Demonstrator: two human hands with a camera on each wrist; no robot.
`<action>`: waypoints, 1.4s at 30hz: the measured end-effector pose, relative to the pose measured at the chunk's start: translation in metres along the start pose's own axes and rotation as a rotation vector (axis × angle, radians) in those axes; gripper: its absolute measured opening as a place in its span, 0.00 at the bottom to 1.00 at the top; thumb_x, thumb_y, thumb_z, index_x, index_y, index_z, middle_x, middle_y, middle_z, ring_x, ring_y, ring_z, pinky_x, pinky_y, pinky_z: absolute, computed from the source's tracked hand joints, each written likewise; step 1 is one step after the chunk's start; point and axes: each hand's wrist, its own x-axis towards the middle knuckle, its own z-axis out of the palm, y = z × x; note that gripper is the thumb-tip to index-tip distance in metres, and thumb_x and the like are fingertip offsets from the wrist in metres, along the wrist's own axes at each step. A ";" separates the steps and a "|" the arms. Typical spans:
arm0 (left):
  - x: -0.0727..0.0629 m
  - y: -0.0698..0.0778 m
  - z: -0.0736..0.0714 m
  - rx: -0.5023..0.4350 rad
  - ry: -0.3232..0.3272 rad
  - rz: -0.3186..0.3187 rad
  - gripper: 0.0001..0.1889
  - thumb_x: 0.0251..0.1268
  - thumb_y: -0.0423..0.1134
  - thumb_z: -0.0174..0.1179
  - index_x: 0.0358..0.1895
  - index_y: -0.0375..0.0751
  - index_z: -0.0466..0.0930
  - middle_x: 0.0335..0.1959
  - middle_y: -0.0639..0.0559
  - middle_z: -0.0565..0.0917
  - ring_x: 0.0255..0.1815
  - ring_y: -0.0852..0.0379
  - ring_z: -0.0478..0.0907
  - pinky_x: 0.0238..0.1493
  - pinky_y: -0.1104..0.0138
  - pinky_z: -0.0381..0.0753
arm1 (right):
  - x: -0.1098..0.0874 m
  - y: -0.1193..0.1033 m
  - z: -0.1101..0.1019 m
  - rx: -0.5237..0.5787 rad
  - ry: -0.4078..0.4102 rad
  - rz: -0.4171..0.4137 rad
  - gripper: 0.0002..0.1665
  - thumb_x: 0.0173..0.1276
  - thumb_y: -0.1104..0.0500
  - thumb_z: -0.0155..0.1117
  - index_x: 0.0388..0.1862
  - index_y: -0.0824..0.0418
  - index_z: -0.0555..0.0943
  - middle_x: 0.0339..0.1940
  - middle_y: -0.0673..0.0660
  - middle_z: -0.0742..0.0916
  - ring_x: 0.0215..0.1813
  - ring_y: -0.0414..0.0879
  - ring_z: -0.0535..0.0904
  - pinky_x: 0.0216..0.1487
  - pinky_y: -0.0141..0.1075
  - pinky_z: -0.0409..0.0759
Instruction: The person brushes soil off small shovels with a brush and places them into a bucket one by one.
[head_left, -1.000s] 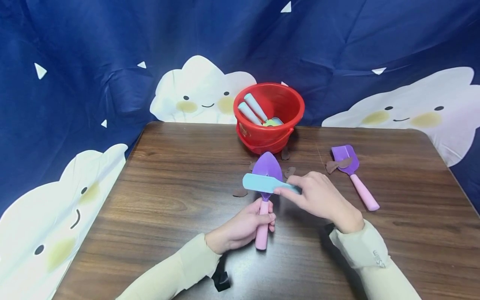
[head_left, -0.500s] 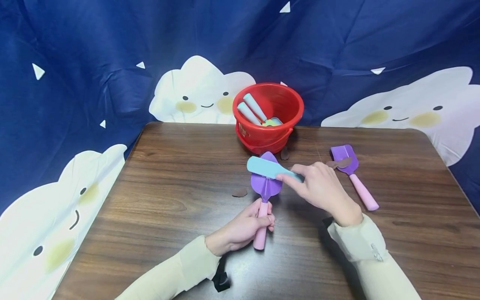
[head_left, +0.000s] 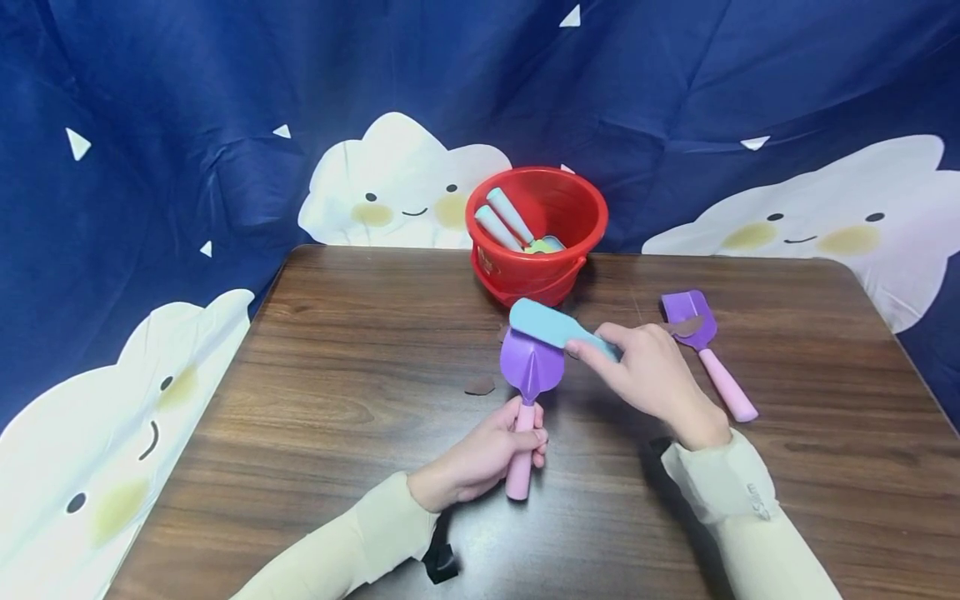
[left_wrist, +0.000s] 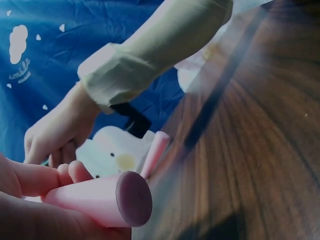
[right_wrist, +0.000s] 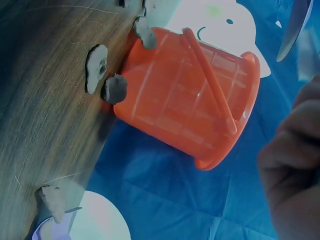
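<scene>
My left hand (head_left: 480,462) grips the pink handle of a small toy trowel (head_left: 531,367), its purple blade pointing away from me over the table. The handle's round end (left_wrist: 135,198) stands out in the left wrist view. In my right hand (head_left: 651,371) is a light blue tool with a flat, rounded blade, like a spatula (head_left: 542,322), pinched near its narrow part. That blue blade lies across the upper part of the trowel blade and hides its tip. Whether the two touch is hard to tell.
Behind the trowel stands a red bucket (head_left: 525,271) with pale-handled tools (head_left: 498,227) inside. A purple shovel with a pink handle (head_left: 727,385) lies at right, brown flakes on it. Other brown flakes (head_left: 480,387) lie around, some beside the bucket (right_wrist: 96,68).
The blue tool in my right hand has moved away from me along the trowel blade, from its lower part to near the tip, and slightly right. My left hand keeps its hold nearly in place.
</scene>
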 end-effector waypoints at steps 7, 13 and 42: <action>-0.002 0.010 -0.005 -0.060 0.016 -0.011 0.06 0.67 0.26 0.46 0.41 0.39 0.62 0.28 0.52 0.73 0.27 0.61 0.72 0.36 0.70 0.75 | -0.009 -0.002 -0.001 0.071 -0.079 -0.130 0.20 0.57 0.47 0.72 0.16 0.47 0.71 0.10 0.40 0.62 0.15 0.32 0.57 0.17 0.28 0.57; -0.003 0.011 -0.007 -0.062 -0.002 -0.020 0.06 0.67 0.26 0.45 0.40 0.41 0.62 0.29 0.51 0.73 0.27 0.60 0.72 0.35 0.70 0.74 | -0.012 0.002 0.000 0.091 -0.083 -0.178 0.24 0.54 0.49 0.75 0.14 0.47 0.67 0.11 0.40 0.60 0.16 0.31 0.55 0.17 0.27 0.55; -0.002 0.005 -0.005 0.191 0.022 0.074 0.06 0.64 0.28 0.49 0.41 0.38 0.63 0.29 0.52 0.76 0.25 0.60 0.71 0.35 0.70 0.72 | 0.002 -0.007 0.000 0.057 0.031 -0.066 0.13 0.59 0.47 0.71 0.22 0.50 0.80 0.09 0.42 0.67 0.16 0.36 0.61 0.19 0.30 0.60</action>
